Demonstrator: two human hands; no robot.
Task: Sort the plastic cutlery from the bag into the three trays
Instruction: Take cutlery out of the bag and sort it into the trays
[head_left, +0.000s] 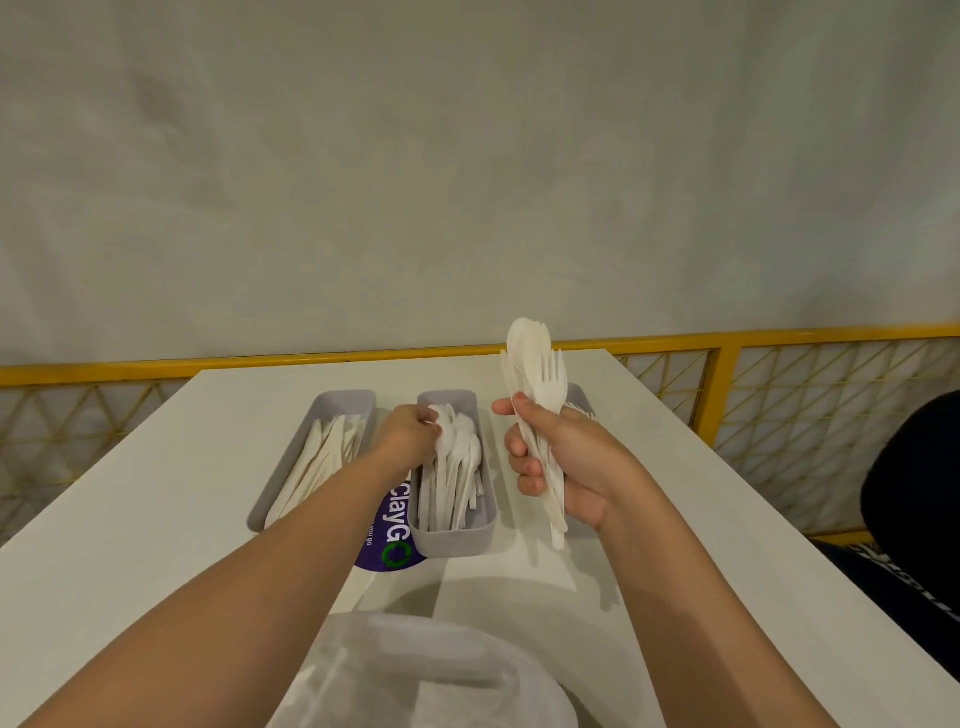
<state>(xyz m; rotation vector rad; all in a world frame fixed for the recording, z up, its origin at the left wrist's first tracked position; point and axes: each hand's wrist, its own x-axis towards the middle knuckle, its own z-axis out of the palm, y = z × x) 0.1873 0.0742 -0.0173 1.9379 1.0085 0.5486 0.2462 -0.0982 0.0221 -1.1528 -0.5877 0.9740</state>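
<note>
Head view, centre of frame: left hand (410, 431) down in the middle tray (457, 543), fingers curled around spoons (457, 457) lying there. Right of it, right hand (561, 467) raised, fingers wrapped tight around a mixed cutlery bundle (532, 358). In left tray (270, 512), knives (317, 462); bag (415, 670) at bottom edge.

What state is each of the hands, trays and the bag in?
Left hand: pinches a white plastic spoon at the spoon-filled middle grey plastic tray.
Right hand: grips a mixed white plastic cutlery bundle, upright.
Left grey plastic tray: holds knives.
Right grey plastic tray: mostly hidden.
Clear plastic bag: slumped, nearest.
</note>
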